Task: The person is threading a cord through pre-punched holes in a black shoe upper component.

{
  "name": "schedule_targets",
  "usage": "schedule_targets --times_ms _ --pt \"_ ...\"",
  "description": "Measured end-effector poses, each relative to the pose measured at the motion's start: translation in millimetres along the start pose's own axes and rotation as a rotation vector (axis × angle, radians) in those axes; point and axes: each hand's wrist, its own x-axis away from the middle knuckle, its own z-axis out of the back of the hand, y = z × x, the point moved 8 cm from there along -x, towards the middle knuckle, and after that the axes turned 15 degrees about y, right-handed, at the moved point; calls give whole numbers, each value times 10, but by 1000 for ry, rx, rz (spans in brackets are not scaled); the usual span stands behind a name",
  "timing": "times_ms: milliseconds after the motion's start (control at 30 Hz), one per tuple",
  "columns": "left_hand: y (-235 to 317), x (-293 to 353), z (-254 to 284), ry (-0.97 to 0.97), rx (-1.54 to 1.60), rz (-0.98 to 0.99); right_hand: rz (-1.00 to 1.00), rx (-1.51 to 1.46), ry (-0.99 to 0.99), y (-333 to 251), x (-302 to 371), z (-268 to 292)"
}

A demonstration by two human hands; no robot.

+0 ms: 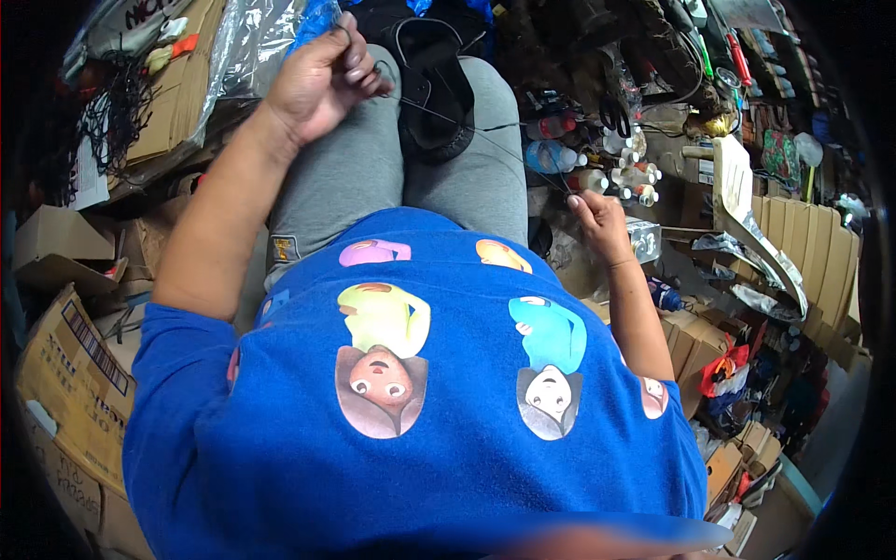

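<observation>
A black shoe (434, 89) rests between my knees, on grey trousers. Dark thread (495, 140) runs from the shoe out to both sides. Raised above my left knee, my left hand (322, 82) is closed with its fingers curled round the thread; a small loop of it shows beside the fingertips. Off to the right of my right thigh, my right hand (600, 222) pinches the other side of the thread, which stretches taut toward the shoe. Whether a needle or other small tool sits in either hand, I cannot tell.
Several plastic bottles (553, 157) stand right of my knee, near my right hand. A plastic-wrapped cardboard sheet (191, 93) and a tangle of black cords (110, 117) lie to the left. Cardboard boxes (75, 383) crowd the lower left. A white curved strip (747, 205) leans at the right.
</observation>
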Motion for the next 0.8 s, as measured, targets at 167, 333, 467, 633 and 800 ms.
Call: schedule_targets --times_ms 167,333,467,633,800 --pt "743 186 703 123 -1415 -305 -1102 -1246 86 607 274 -125" --pt "1195 226 627 367 -1307 -688 -504 -801 231 73 -638 459" --pt "531 -545 284 251 -1557 -369 -51 -750 -141 -1118 -1319 244" --pt "223 -905 28 270 -1965 -262 39 -495 -260 -1302 -1512 -282" --pt "214 -873 346 353 -1903 -144 -220 -565 -425 -1273 -1292 -303"
